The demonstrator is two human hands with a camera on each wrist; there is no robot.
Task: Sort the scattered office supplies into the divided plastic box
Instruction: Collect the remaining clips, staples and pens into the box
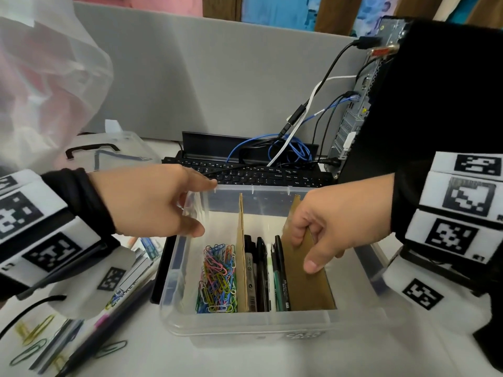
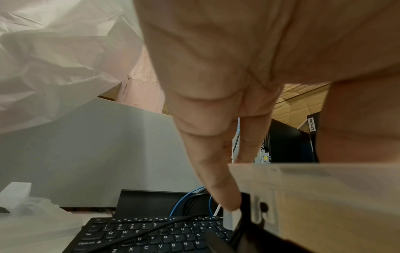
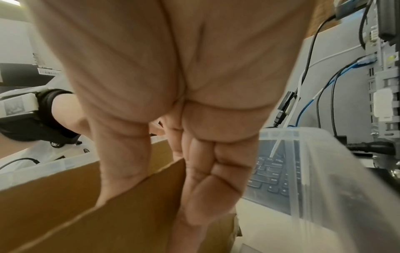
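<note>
**Both hands at the divided box; right hand on the tilted cardboard divider**

Head view only: loose paper clips (image 1: 28, 349) and pens (image 1: 109, 322) lie on the desk (image 1: 245, 360) left of the clear plastic box (image 1: 245, 326). Left hand (image 1: 147, 202) holds the box's left rim, fingers on the far corner and thumb on the side wall. The left wrist view adds the fingertip (image 2: 229, 200) reaching down outside the wall, and "Lenovo" legible on the black computer (image 2: 290, 142) behind.

Inside the box, left compartment: coloured paper clips (image 1: 217, 278) in a heap. An upright cardboard divider (image 1: 241, 254) runs front to back. Middle compartment: markers and pens (image 1: 262, 273), long axes front to back; their printing is too small to read.

Right hand (image 1: 334, 227) pinches the second cardboard divider (image 1: 304, 278), which leans to the right. The right wrist view shows thumb on one face, curled fingers (image 3: 207, 179) on the other, and the keyboard (image 3: 272, 172) through the box wall.
</note>
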